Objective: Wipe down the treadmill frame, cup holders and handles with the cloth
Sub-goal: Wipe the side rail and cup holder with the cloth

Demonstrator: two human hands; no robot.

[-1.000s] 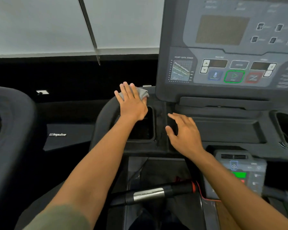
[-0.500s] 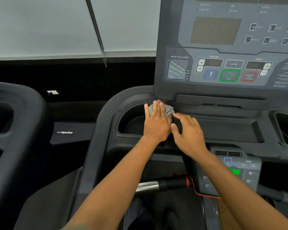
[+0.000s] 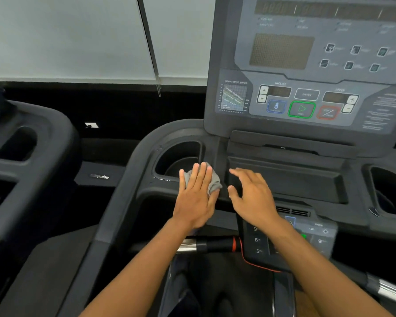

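My left hand lies flat on a small grey cloth, pressing it onto the dark treadmill frame at the near right corner of the left cup holder. Most of the cloth is hidden under the palm and fingers. My right hand hovers just to the right with fingers spread, holding nothing, over the front edge of the centre tray. A second cup holder sits at the far right. A chrome and black handle runs below my left wrist.
The console panel with buttons rises behind the tray. A small keypad unit with a red cord sits under my right wrist. Another treadmill's frame stands at the left. White blinds cover the window.
My left hand has dragged the cloth from the far rim of the left cup holder across to its right side, then down toward me. My right hand stayed beside it.
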